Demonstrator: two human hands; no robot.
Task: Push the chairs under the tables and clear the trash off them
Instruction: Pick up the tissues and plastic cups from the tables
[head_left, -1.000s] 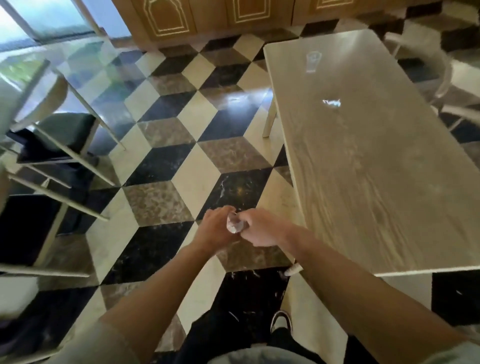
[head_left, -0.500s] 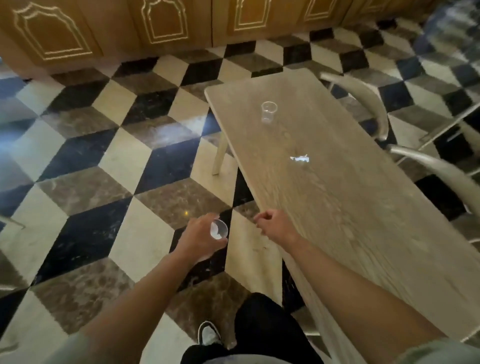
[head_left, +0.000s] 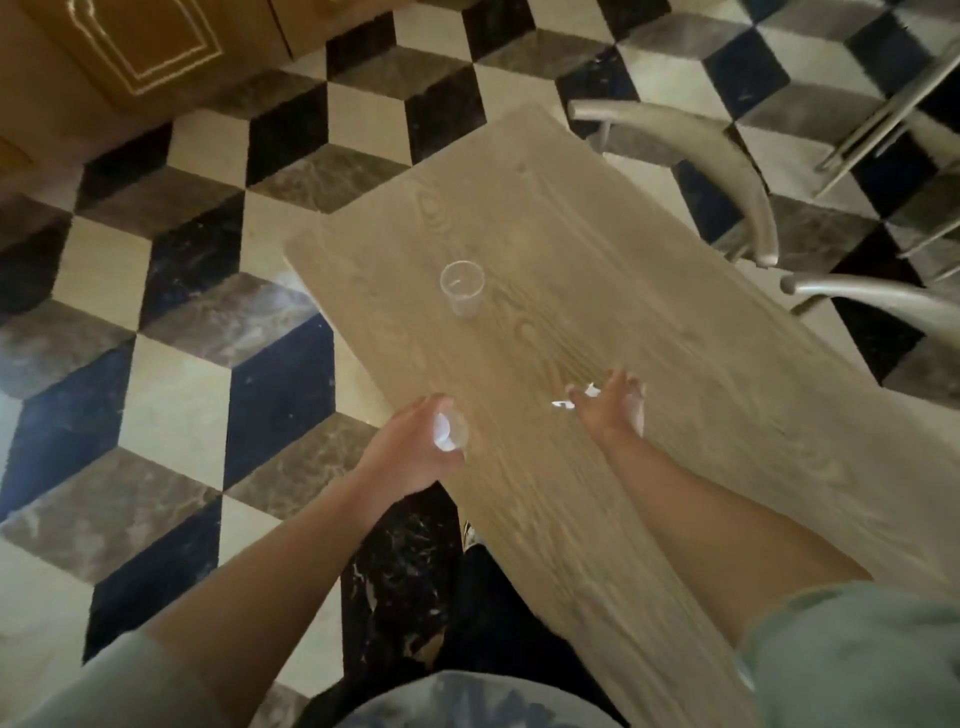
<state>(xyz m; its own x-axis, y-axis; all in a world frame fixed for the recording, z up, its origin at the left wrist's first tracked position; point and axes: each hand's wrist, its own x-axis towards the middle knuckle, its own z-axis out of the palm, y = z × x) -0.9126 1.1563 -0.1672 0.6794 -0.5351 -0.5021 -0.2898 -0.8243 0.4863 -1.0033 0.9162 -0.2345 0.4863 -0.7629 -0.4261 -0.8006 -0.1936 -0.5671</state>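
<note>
A long pale wooden table (head_left: 649, 322) runs from my body toward the far wall. A clear plastic cup (head_left: 461, 287) stands upright on it near the far end. My left hand (head_left: 415, 454) is shut on another clear plastic cup (head_left: 450, 431) at the table's left edge. My right hand (head_left: 610, 408) reaches over the tabletop with fingers spread, its fingertips at a small white scrap of paper (head_left: 570, 399) that lies on the wood. Two curved chair backs (head_left: 727, 161) stand along the table's right side, out from under it.
The floor is black, white and grey cube-patterned tile (head_left: 171, 395). A wooden panelled wall (head_left: 145, 47) runs across the far left. Metal chair or table legs (head_left: 883, 124) show at the far right. My dark trousers and shoe are below the table's near edge.
I have walked along the table's left side toward its far end. My hands parted; the left kept the cup and the right moved over the tabletop to the paper scrap.
</note>
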